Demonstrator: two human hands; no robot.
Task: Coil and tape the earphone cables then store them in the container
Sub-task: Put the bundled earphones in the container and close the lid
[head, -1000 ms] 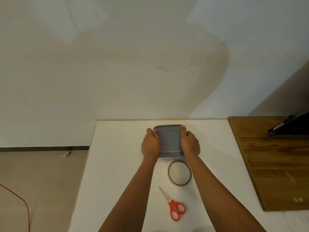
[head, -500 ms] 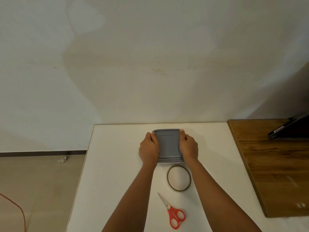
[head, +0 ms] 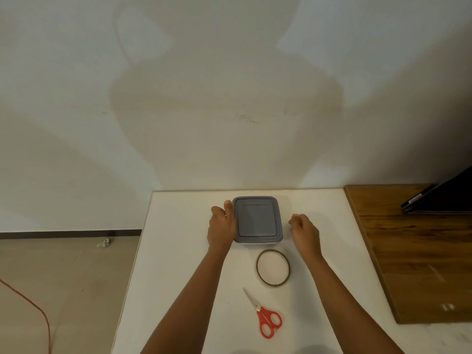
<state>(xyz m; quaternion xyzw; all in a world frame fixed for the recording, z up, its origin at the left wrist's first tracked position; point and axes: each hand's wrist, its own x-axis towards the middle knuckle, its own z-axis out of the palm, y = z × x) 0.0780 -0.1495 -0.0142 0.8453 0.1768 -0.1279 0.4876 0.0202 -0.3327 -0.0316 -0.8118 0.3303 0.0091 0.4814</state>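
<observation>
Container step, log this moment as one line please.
container: lid on, on white table | left hand: against its left side | right hand: off, curled beside it | tape roll, scissors: untouched, nearer

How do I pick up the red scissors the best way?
Grab the scissors by the red handle loops, coming from above on your near side. They lie flat and closed on the white table, with the pointy blades aimed away and left.

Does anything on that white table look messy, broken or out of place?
Nothing stands out. The grey-lidded container sits flat with its lid on, the tape ring and red-handled scissors lie flat in front of it, apart. The left hand touches the container; the right hand is off it.
</observation>
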